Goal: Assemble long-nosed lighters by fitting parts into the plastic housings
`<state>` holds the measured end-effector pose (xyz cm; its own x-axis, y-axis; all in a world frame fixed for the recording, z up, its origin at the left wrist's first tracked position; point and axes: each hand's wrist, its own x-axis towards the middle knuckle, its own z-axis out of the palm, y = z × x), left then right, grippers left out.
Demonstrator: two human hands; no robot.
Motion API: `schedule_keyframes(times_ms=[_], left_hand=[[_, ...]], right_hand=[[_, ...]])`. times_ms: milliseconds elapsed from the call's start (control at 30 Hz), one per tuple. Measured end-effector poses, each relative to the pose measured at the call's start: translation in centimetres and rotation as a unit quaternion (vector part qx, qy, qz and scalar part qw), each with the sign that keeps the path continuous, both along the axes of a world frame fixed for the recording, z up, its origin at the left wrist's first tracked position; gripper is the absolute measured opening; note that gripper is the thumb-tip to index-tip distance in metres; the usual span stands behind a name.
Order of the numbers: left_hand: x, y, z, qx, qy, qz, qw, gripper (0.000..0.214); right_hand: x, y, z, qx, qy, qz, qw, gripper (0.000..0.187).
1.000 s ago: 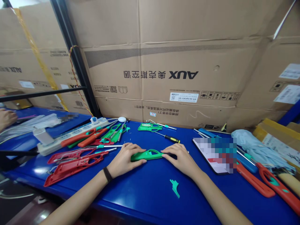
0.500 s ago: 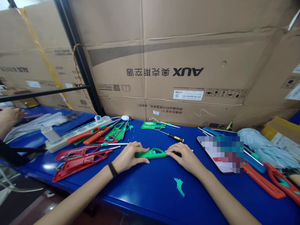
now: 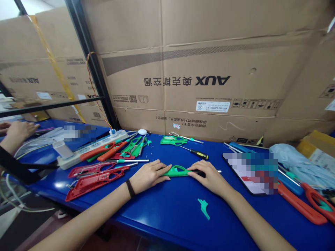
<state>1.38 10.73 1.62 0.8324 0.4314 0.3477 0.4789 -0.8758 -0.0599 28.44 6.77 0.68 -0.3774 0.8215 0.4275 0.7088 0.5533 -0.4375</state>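
Note:
A green long-nosed gas lighter (image 3: 180, 173) lies level between my hands, just over the blue table. My left hand (image 3: 149, 176) is closed round its rear end, thumb on the near side and fingers on the far side. At the front end, my right hand (image 3: 209, 176) pinches the lighter between thumb and fingertips. A dark rod with a silvery tip (image 3: 219, 171) shows past the right fingers; whether it belongs to the lighter I cannot tell. Nearer me, a loose turquoise trigger piece (image 3: 204, 209) rests on the table. Behind the hands lies a black-and-yellow screwdriver (image 3: 199, 154).
Opened red lighter shells (image 3: 96, 181) and a white power strip (image 3: 86, 150) are at left. Green lighter parts (image 3: 173, 140) lie at the back. A phone (image 3: 246, 174) and orange lighters (image 3: 300, 202) are at right. Another person's hand (image 3: 22, 132) works far left.
My left hand has slid slightly right, covering more of the lighter's rear end. My right hand keeps its pinch. The view has shifted a little, and the other person's hand has moved right.

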Motion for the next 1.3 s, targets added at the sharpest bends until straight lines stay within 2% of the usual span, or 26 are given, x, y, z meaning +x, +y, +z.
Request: schedule_keyframes(times_ms=[200, 367, 433, 533, 600, 800, 1033, 1133, 1300], left_hand=[[-1.4, -0.8, 0.3, 0.012, -0.010, -0.023, 1.000, 0.032], [-1.3, 0.2, -0.1, 0.138, 0.014, -0.061, 0.988, 0.031], [-1.0, 0.9, 0.1, 0.158, 0.034, -0.068, 0.985, 0.030], [-0.5, 1.4, 0.4, 0.146, 0.049, -0.071, 0.985, 0.030], [-0.2, 1.5, 0.4, 0.132, 0.037, -0.073, 0.988, 0.030], [0.9, 1.0, -0.4, 0.100, -0.058, -0.059, 0.992, 0.031], [0.9, 1.0, -0.1, 0.066, -0.074, -0.071, 0.993, 0.031], [1.2, 0.8, 0.3, 0.041, -0.055, -0.062, 0.996, 0.030], [3.2, 0.2, 0.0, 0.088, -0.044, -0.073, 0.993, 0.033]], right_hand=[[0.0, 0.2, -0.2, 0.012, -0.014, 0.005, 1.000, 0.013], [-0.4, -0.1, 0.2, 0.042, -0.033, 0.009, 0.999, 0.017], [-0.7, -0.1, 0.3, 0.070, -0.049, 0.006, 0.996, 0.023], [-1.0, -0.1, 0.3, 0.138, -0.079, 0.002, 0.987, 0.031], [-1.2, 0.0, 0.2, 0.167, -0.096, 0.009, 0.981, 0.029], [-1.4, -0.1, 0.3, 0.186, -0.115, 0.016, 0.976, 0.020], [-1.3, -0.1, 0.1, 0.223, -0.121, 0.037, 0.967, 0.020], [-1.4, -0.2, 0.0, 0.221, -0.110, 0.047, 0.968, 0.020], [-1.4, -0.5, 0.0, 0.169, -0.099, 0.063, 0.979, 0.023]])
